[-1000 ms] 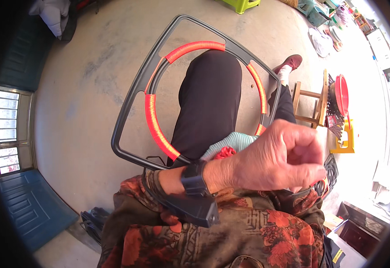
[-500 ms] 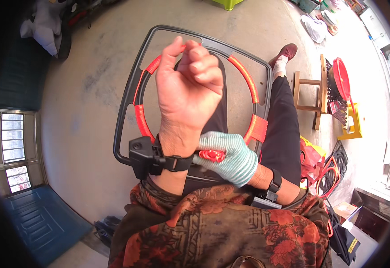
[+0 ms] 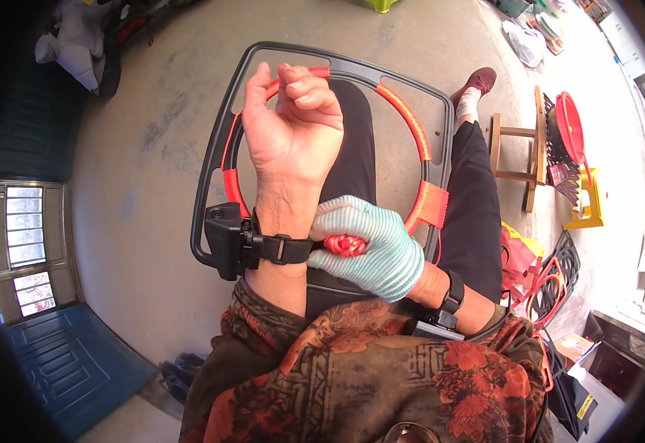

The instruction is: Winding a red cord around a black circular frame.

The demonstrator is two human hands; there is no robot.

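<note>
A black frame [image 3: 208,159] with a rounded inner ring lies across my lap, and red cord [image 3: 404,111] is wound tightly round parts of the ring. My bare left hand [image 3: 293,122] is raised over the ring's upper left part, palm up. Its thumb stands apart and its fingers curl loosely, with no object visible in the palm. My right hand [image 3: 378,247], in a pale green striped glove, is closed round a bundle of red cord [image 3: 345,245] right beside my left wrist. At the ring's right side sits a wide red wound patch [image 3: 432,204].
A wooden stool frame [image 3: 537,148] stands to the right, with a red basket [image 3: 568,127] and a yellow stool [image 3: 591,199] beyond it. Red bags [image 3: 518,262] and more black frames [image 3: 559,273] lie near my right leg. A blue panel door [image 3: 71,369] is at left.
My left hand has shifted left and slightly down, with its fingers a little looser. The gloved right hand has moved slightly up and left, still gripping the red cord bundle.
</note>
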